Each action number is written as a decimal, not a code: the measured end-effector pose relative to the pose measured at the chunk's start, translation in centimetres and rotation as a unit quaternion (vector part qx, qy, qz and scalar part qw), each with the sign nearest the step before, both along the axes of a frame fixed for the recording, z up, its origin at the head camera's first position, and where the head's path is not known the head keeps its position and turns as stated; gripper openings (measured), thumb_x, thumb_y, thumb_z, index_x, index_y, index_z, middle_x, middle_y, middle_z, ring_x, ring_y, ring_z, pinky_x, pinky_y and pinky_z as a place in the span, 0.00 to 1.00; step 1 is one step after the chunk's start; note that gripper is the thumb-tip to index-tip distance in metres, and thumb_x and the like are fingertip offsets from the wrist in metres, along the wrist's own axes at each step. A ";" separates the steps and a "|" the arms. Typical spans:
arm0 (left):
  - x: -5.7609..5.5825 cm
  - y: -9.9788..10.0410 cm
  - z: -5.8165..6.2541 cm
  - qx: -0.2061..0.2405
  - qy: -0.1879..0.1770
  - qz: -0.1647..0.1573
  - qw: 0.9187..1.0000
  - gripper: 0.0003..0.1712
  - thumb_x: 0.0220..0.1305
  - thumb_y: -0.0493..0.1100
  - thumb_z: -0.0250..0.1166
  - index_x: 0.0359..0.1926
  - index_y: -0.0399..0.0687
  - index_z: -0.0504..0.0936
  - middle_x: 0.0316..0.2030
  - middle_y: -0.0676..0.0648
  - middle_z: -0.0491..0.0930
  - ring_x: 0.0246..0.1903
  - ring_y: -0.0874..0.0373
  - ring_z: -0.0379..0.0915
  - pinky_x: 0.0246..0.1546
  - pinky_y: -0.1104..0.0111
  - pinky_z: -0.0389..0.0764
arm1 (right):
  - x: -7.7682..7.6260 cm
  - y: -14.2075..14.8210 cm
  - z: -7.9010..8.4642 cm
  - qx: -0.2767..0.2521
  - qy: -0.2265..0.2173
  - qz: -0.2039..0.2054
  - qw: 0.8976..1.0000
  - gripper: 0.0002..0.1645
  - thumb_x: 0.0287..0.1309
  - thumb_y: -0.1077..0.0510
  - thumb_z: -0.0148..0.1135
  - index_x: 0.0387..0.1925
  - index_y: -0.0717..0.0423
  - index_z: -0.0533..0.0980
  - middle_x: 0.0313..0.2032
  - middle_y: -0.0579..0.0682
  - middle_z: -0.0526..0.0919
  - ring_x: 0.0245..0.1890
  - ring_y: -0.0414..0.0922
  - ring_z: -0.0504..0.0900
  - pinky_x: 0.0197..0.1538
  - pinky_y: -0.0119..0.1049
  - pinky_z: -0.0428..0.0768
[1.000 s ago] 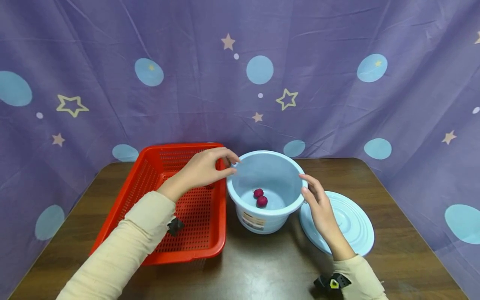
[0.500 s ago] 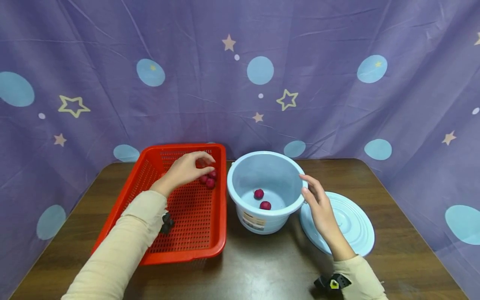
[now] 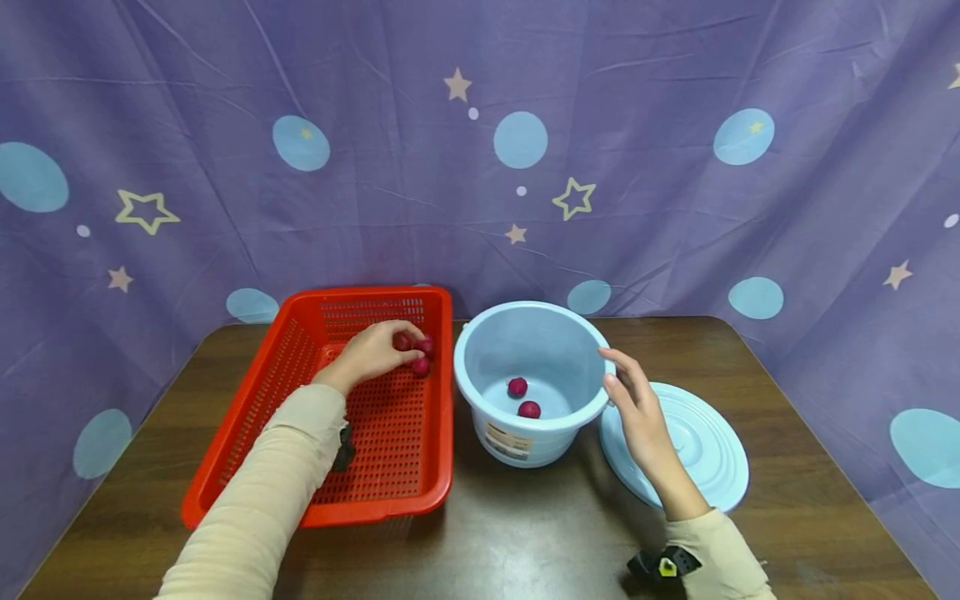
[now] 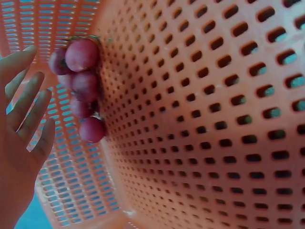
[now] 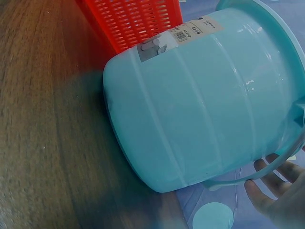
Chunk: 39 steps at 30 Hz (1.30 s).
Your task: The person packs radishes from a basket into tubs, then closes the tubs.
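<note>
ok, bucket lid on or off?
Off: the light-blue lid lies on the wooden table, right of the bucket, whose top is uncovered.

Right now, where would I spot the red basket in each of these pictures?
Head: the red basket sits left of centre, beside the blue bucket.
Left wrist: the basket fills most of the picture, looking more orange, with the left hand at the left edge.
Right wrist: part of the basket shows at the top, left of centre, behind the bucket.
Shared landmark: its slotted wall.
</note>
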<state>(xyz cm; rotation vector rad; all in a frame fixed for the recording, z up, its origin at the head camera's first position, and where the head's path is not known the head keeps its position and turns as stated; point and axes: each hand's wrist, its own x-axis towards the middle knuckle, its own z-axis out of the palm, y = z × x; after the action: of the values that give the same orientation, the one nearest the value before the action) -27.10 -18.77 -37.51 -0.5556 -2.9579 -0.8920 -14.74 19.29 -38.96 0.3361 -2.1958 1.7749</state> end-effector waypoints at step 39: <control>-0.2 0.3 -2.6 -0.091 0.021 -0.018 0.995 0.17 0.53 0.43 0.77 0.41 0.53 0.79 0.37 0.52 0.79 0.36 0.56 0.74 0.38 0.56 0.75 | -0.2 0.0 0.1 0.000 -0.008 0.000 1.000 0.22 0.75 0.59 0.47 0.67 0.56 0.68 0.61 0.52 0.72 0.51 0.40 0.71 0.48 0.32 0.70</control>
<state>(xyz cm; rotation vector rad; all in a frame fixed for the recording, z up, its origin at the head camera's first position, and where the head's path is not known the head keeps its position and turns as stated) -27.34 -18.47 -40.11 -0.6268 -3.0178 -0.6063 -14.90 19.31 -38.90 0.3248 -2.2066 1.7834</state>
